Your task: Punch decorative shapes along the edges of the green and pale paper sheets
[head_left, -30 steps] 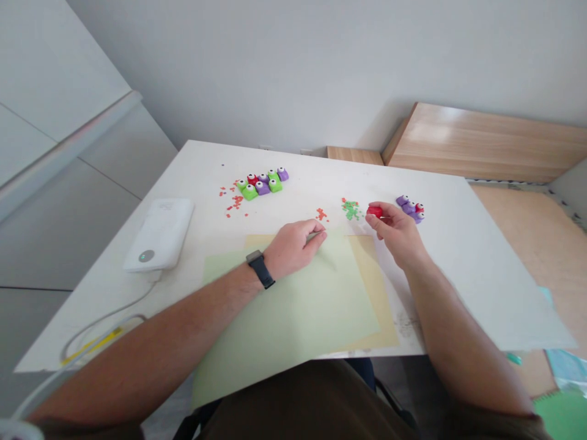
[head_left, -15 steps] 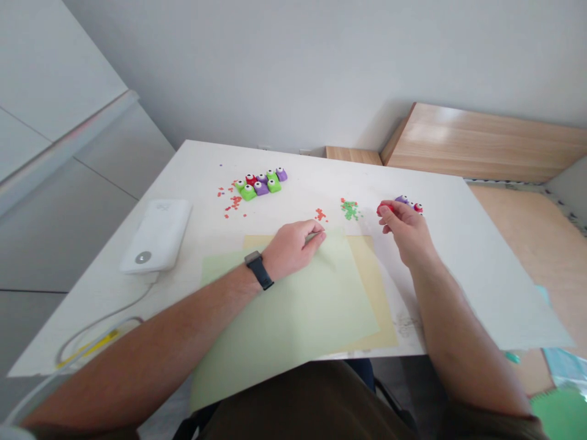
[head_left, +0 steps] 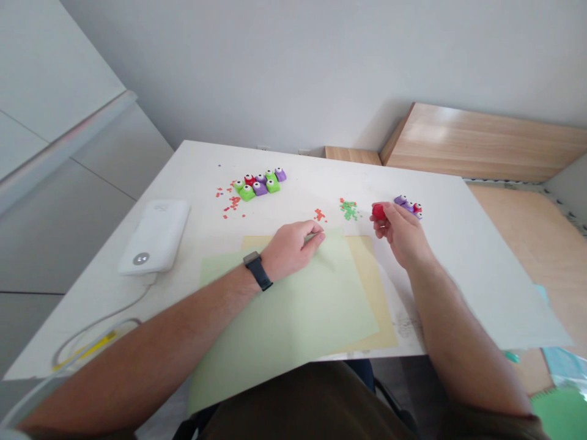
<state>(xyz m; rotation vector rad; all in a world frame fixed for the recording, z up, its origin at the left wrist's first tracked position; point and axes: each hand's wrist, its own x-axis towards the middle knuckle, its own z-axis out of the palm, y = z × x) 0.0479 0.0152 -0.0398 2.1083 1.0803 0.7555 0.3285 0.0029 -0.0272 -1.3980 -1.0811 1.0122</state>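
Note:
In the head view my right hand (head_left: 403,232) is raised over the right part of the table. Its fingers are closed on a small red block (head_left: 378,211). Just behind that hand sits a group of small purple and red eye-topped pieces (head_left: 407,206), partly covered by it. My left hand (head_left: 293,247), with a dark watch on the wrist, rests on the pale green paper sheet (head_left: 293,324) near its far edge. Thumb and forefinger are pinched together there; whatever is between them cannot be made out. A yellow sheet (head_left: 373,287) shows beneath the green one.
Green paper bits (head_left: 350,211) and red paper bits (head_left: 320,215) lie beyond the sheets. Farther left stand several green, purple and red eye-topped pieces (head_left: 260,188) beside more red bits (head_left: 233,202). A white power bank (head_left: 158,235) with a cable (head_left: 107,315) lies at left.
My right hand has shifted slightly left and turned, so more of the red block and of the pieces behind it shows. My left hand stays on the sheet.

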